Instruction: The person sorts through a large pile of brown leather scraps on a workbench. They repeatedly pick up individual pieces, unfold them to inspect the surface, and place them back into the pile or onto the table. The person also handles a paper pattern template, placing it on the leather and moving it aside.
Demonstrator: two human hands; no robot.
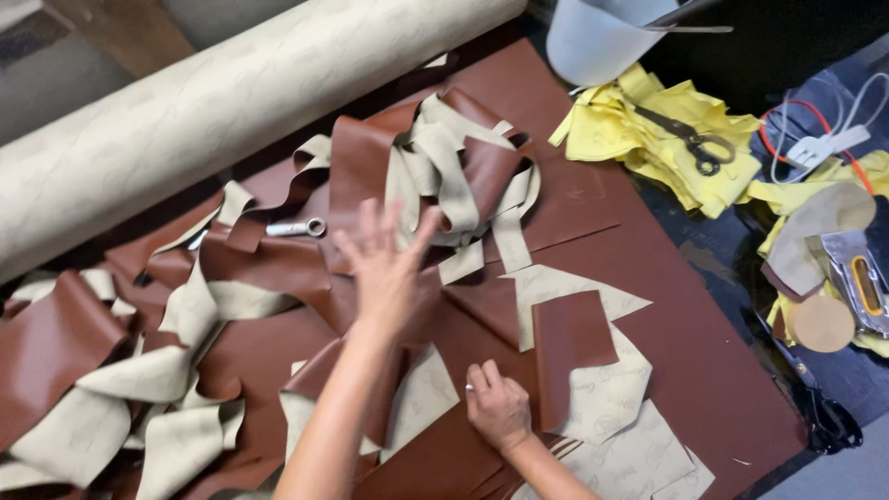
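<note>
Right hand point(497, 407) nearest the lens, closed down on a rectangular brown leather piece point(569, 356), pinning its left edge flat, apparently to keep it from sliding. Left hand point(389, 268), just left of that piece and higher, fingers spread open and blurred, grips nothing, over tangled brown-and-beige offcuts point(435, 167). Metal ring tool point(296, 227) lies further left among scraps. Cream roll point(231, 93) bounds the far side. Right of the piece, bare brown sheet point(704, 370) gives open room up to the black scissors point(690, 143) on yellow cloth point(667, 130).

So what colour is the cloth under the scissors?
Yellow cloth, under the scissors; seen in the head view.
</note>
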